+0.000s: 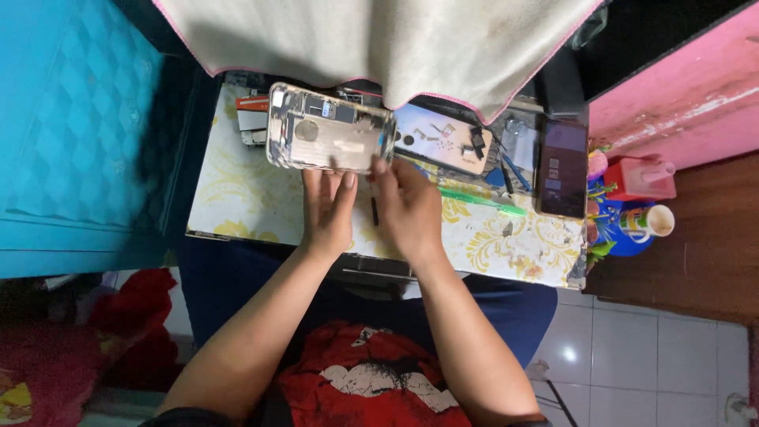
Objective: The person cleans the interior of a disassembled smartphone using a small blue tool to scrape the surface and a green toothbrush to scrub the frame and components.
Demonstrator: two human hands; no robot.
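My left hand (326, 209) holds an opened phone housing (328, 130) by its near edge, with the inner parts facing up. My right hand (407, 204) touches the housing's right corner with its fingertips, and a thin dark tool (374, 210) shows between my two hands. Just right of the housing lies a white phone panel (443, 138) with small parts resting on it. All of this sits above a small table (237, 198) covered with a white and yellow patterned cloth.
A dark phone (562, 168) lies at the table's right side, next to a green stick tool (478, 200) and blue tweezers (514, 170). A pale towel (379, 39) hangs over the far edge. A red container (644, 178) and a white cup (655, 221) stand further right.
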